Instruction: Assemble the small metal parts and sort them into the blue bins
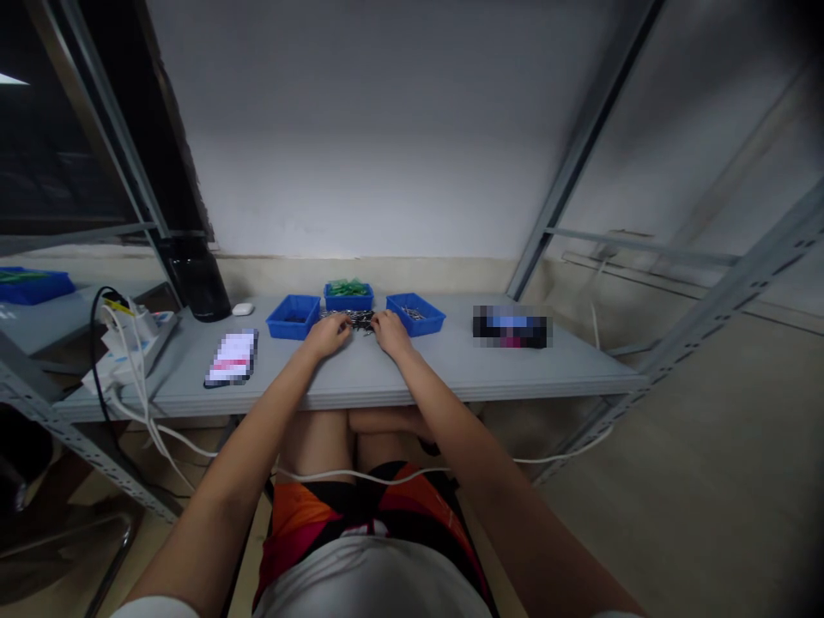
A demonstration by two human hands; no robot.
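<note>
A heap of small dark and silvery pieces, too small to name, lies on the grey shelf top between my hands. My left hand rests at its left side, the thumb and fingers bent together at the pieces. From the right, my right hand touches the heap with its fingers curled inward. What either hand pinches is hidden. Around the heap stand a left blue bin with dark contents, a back blue bin with green pieces, and a right blue bin with small silvery pieces.
A phone lies left, near a white earbud case and a black bottle. A power strip with cables occupies the left end. A blurred-out dark device sits right. The wall closes off the back.
</note>
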